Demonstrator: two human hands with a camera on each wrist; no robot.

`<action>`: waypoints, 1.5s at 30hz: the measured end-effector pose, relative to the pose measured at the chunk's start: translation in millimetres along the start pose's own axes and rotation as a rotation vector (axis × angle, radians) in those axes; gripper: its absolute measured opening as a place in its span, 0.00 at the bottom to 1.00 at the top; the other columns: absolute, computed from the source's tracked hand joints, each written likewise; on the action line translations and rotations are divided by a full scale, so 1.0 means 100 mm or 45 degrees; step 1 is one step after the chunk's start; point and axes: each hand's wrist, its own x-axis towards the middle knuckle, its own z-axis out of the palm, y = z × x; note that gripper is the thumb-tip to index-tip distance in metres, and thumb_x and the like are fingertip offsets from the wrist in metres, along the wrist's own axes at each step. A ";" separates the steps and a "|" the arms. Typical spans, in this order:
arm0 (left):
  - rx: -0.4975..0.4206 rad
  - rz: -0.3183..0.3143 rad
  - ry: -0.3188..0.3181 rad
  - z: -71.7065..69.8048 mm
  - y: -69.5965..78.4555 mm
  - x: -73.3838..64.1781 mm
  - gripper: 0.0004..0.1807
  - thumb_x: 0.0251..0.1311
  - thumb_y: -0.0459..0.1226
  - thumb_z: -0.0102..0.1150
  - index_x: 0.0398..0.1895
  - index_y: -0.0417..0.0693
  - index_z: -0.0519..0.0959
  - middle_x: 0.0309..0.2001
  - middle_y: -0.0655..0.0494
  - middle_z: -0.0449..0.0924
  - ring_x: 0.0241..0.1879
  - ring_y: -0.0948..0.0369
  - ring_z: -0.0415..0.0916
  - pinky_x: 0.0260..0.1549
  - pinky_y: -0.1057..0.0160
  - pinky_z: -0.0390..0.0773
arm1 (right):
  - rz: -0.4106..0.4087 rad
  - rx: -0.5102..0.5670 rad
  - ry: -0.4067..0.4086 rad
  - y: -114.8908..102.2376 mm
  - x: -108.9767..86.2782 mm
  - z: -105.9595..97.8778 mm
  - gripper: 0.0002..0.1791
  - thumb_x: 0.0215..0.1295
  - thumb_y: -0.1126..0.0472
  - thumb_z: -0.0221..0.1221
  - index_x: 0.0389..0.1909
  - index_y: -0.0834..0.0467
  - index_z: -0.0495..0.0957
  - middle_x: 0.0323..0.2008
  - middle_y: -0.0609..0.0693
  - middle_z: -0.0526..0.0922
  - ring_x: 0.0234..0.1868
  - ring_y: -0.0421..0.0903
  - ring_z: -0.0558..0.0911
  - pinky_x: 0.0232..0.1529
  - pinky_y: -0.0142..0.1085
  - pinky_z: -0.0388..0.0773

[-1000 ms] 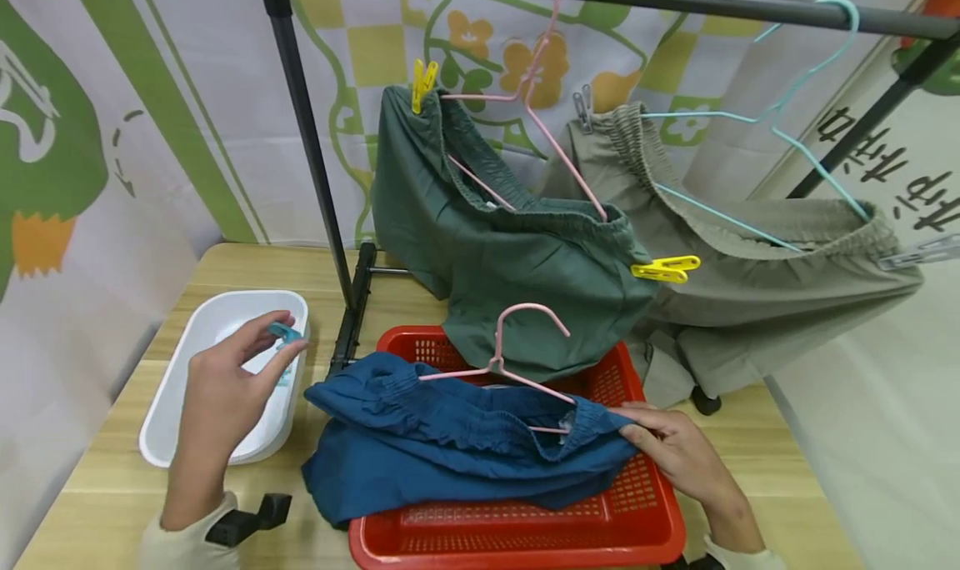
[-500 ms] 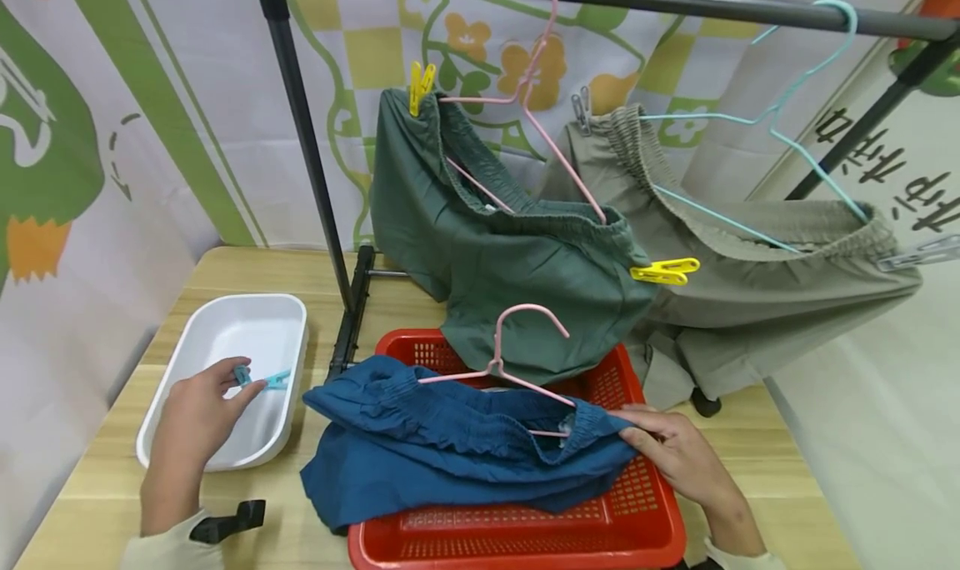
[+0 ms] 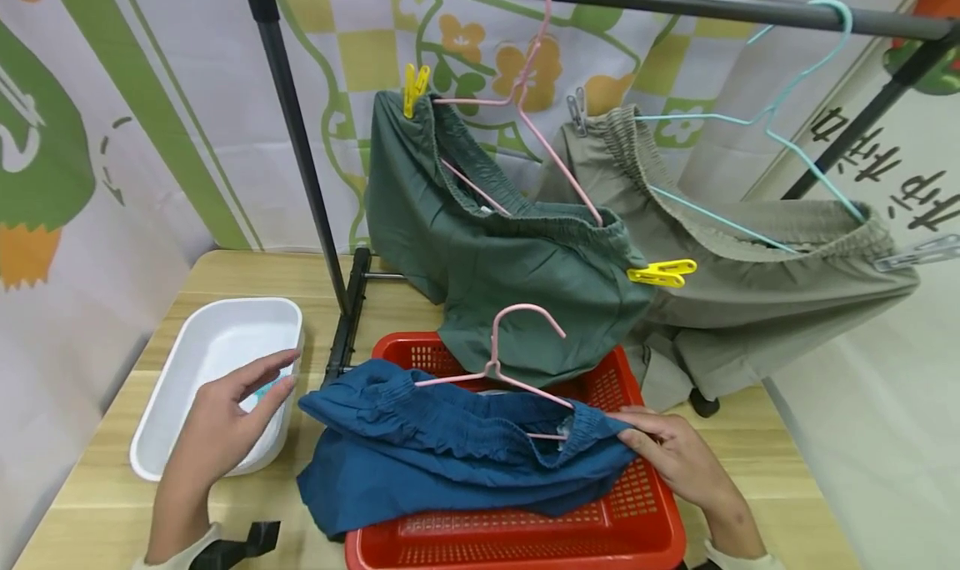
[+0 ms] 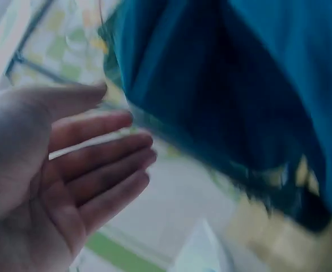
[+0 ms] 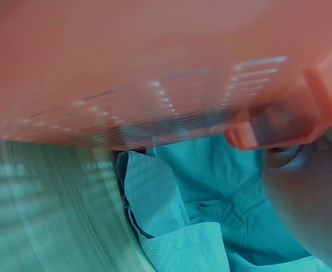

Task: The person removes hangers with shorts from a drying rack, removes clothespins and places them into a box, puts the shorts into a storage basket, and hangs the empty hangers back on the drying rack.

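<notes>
The left hand point(image 3: 217, 424) now hangs open above the white tub point(image 3: 187, 362), its teal clip point(image 3: 264, 392) dropped inside since a moment ago. The right hand point(image 3: 675, 462) pinches the blue shorts point(image 3: 450, 462), threaded on a pink hanger point(image 3: 510, 362), over the red basket point(image 3: 525, 537), so clipping waits.

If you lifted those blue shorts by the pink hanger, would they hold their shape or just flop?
Probably flop: the blue shorts already lie in soft folds, sagging over the red basket rim. They look like thin cloth, so likely light. The pink hanger is thin wire, and with no clips visible on them they might slide along it.
</notes>
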 end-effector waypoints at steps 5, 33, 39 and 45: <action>-0.163 0.225 -0.266 0.00 0.22 0.00 0.22 0.70 0.32 0.64 0.66 0.50 0.80 0.61 0.59 0.81 0.59 0.60 0.79 0.57 0.77 0.69 | -0.016 -0.011 0.004 0.00 0.02 0.00 0.21 0.73 0.79 0.52 0.60 0.62 0.83 0.55 0.51 0.85 0.54 0.43 0.83 0.55 0.29 0.77; -0.314 0.508 -0.145 0.00 0.49 0.33 0.23 0.61 0.15 0.58 0.56 0.39 0.85 0.50 0.52 0.87 0.30 0.64 0.77 0.33 0.72 0.73 | -0.210 -0.288 0.140 -0.39 0.14 -0.55 0.20 0.68 0.83 0.53 0.57 0.69 0.82 0.55 0.40 0.85 0.52 0.36 0.84 0.51 0.26 0.78; -0.300 0.606 -0.114 -0.08 0.69 0.60 0.23 0.58 0.13 0.60 0.53 0.36 0.86 0.47 0.50 0.88 0.22 0.67 0.66 0.22 0.70 0.66 | -0.242 -0.491 0.222 -0.53 0.19 -0.80 0.19 0.67 0.83 0.55 0.56 0.71 0.82 0.56 0.32 0.82 0.51 0.29 0.82 0.51 0.21 0.74; -0.284 0.607 -0.150 -0.15 0.77 0.80 0.21 0.58 0.15 0.61 0.53 0.35 0.86 0.48 0.50 0.88 0.29 0.65 0.76 0.28 0.72 0.71 | -0.297 -0.542 0.249 -0.61 0.25 -0.98 0.17 0.71 0.80 0.55 0.57 0.71 0.81 0.57 0.35 0.83 0.51 0.30 0.82 0.52 0.21 0.73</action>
